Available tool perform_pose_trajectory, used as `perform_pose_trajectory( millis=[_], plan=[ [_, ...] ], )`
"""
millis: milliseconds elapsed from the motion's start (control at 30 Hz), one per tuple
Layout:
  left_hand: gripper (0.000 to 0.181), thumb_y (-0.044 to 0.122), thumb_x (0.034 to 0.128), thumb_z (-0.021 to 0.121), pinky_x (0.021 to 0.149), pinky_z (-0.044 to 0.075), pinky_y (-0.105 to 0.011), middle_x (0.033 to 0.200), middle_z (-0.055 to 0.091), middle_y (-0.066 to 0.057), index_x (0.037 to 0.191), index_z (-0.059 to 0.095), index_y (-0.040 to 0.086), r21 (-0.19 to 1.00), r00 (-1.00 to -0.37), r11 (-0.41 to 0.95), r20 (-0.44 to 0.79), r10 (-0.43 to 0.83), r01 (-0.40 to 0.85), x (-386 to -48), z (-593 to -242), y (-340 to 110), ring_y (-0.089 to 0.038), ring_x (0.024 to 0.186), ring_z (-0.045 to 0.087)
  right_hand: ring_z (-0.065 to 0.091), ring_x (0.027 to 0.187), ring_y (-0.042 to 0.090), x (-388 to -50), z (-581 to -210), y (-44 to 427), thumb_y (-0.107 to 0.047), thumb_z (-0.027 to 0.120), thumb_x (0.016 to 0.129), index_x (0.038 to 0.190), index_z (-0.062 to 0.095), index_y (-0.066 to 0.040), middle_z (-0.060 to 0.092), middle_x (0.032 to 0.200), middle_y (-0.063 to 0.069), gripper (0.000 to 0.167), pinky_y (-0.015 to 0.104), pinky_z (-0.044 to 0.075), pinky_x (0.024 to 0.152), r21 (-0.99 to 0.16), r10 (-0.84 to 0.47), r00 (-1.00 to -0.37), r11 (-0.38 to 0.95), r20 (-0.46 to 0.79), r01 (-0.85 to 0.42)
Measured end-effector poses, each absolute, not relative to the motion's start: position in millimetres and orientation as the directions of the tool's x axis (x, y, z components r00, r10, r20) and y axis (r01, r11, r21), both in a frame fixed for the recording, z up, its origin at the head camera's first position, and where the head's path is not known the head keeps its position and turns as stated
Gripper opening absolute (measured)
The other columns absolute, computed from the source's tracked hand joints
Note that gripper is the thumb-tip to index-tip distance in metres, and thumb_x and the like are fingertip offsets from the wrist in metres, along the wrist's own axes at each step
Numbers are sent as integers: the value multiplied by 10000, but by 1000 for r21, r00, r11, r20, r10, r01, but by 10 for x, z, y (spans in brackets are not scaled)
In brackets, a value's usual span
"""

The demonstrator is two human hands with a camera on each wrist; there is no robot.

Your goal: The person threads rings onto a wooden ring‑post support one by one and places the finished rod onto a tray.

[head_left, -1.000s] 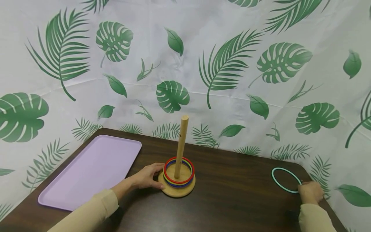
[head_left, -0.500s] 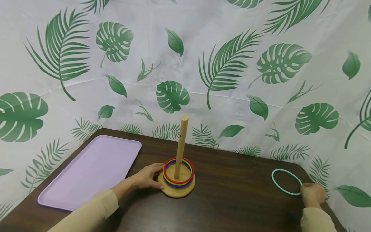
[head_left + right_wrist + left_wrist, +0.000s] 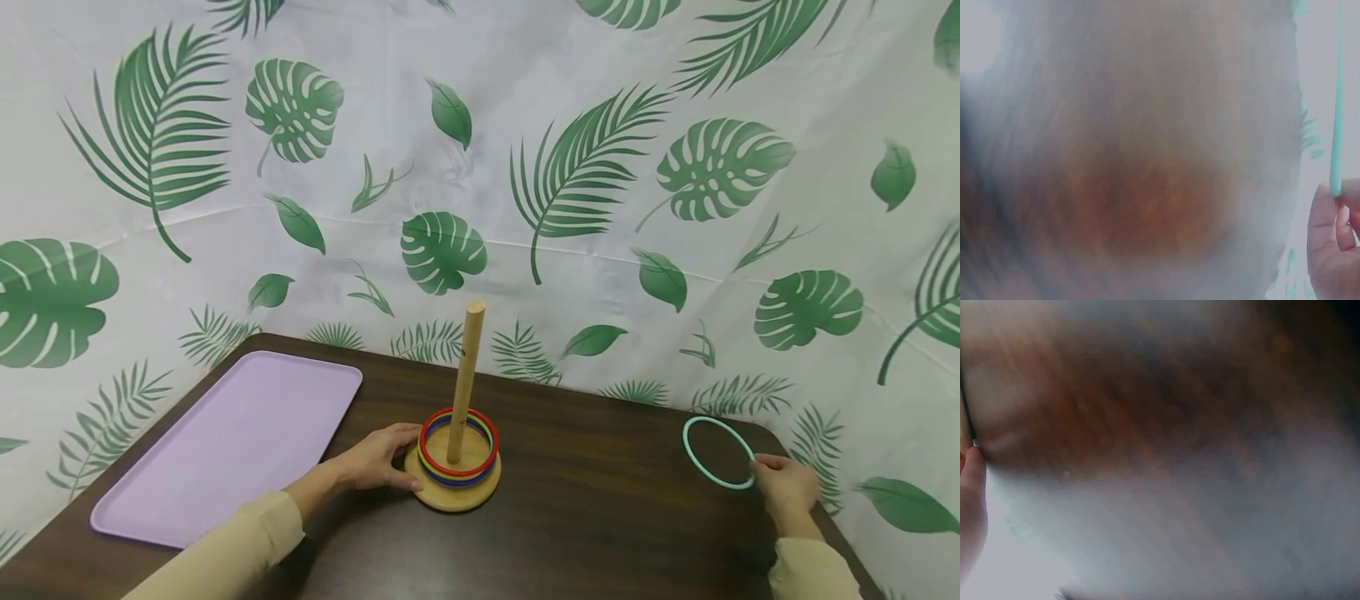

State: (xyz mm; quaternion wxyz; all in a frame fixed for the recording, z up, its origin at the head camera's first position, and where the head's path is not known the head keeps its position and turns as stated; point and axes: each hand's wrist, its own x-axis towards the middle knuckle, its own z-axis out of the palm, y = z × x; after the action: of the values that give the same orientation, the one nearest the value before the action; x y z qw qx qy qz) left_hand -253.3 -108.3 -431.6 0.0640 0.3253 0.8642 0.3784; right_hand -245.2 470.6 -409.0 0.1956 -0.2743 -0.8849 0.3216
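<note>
A wooden peg stand (image 3: 467, 379) rises from a round wooden base (image 3: 450, 498) on the dark table. Red, yellow and blue rings circle the foot of the peg, with the red ring (image 3: 491, 462) on top. My left hand (image 3: 375, 461) grips the left edge of that base, thumb in front and fingers behind. At the far right, my right hand (image 3: 787, 487) pinches a turquoise ring (image 3: 701, 462) by its near right side, and the ring is tilted. The right wrist view has the turquoise ring (image 3: 1337, 125) between thumb and fingertips. In the left wrist view only the thumb (image 3: 972, 494) shows well.
A lilac tray (image 3: 247, 433) lies on the left side of the dark brown table (image 3: 600, 500). Behind the table hangs a white cloth (image 3: 510, 183) with green leaf prints. Most of both wrist views is blurred.
My right hand has lifted the turquoise ring a little and moved it left and away from me. The left hand stays at the stand's base. The head view has shifted slightly.
</note>
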Motion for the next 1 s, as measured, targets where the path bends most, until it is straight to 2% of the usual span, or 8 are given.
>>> perform_pose_trajectory(
  millis=[100,200,267,333,467,700,1000],
  plan=[
    [793,286,751,793,1048,347,-535,1380,430,-254,1346,435,-97,693,-787,511,133,603,509,-2532,-4318,-1095,-420,1280,396,526,849,403,-2513,-4013,4626,-83,574,872,1050,603,158,665,707,190,301,380,380,677,-688,584,-789,653,191,317],
    [796,292,752,793,1046,350,-536,1381,428,-257,1346,434,-98,695,-787,510,132,603,507,-2533,-4329,-1103,-422,1281,393,570,677,208,-2565,-3942,4524,-80,576,880,1065,598,170,644,602,53,312,272,420,613,-723,566,-802,633,189,276],
    [796,298,754,790,1044,353,-537,1380,429,-256,1348,433,-95,695,-785,509,132,605,509,-2534,-4336,-1105,-420,1281,395,536,547,49,-2592,-3899,4447,-60,577,878,1076,588,184,596,543,-89,314,177,427,508,-764,552,-813,601,184,235],
    [797,303,755,789,1042,355,-538,1379,432,-253,1348,433,-94,692,-783,510,131,607,511,-2534,-4342,-1105,-417,1280,398,500,477,-39,-2610,-3853,4366,-36,578,879,1088,565,205,545,536,-182,319,148,444,453,-804,528,-828,567,186,182],
    [792,303,748,793,1041,358,-537,1372,447,-244,1343,444,-86,682,-779,510,141,611,524,-2541,-4346,-1097,-407,1275,410,506,497,-65,-2635,-3729,4199,-57,594,886,1106,562,198,513,564,-241,338,124,453,468,-827,492,-848,547,195,127],
    [787,285,746,798,1044,343,-552,1365,443,-261,1339,446,-93,687,-779,503,149,609,525,-2544,-4321,-1089,-428,1269,405,501,578,-79,-2683,-3411,3856,-89,601,894,1140,569,166,531,630,-227,356,108,465,531,-841,412,-879,540,238,26],
    [802,280,742,802,1045,341,-550,1375,427,-272,1345,434,-99,695,-782,504,137,608,513,-2522,-4307,-1089,-440,1277,387,585,641,-39,-2681,-3091,3417,-92,590,914,1143,533,156,594,712,-165,341,112,518,601,-918,285,-927,377,243,-125]
  ],
)
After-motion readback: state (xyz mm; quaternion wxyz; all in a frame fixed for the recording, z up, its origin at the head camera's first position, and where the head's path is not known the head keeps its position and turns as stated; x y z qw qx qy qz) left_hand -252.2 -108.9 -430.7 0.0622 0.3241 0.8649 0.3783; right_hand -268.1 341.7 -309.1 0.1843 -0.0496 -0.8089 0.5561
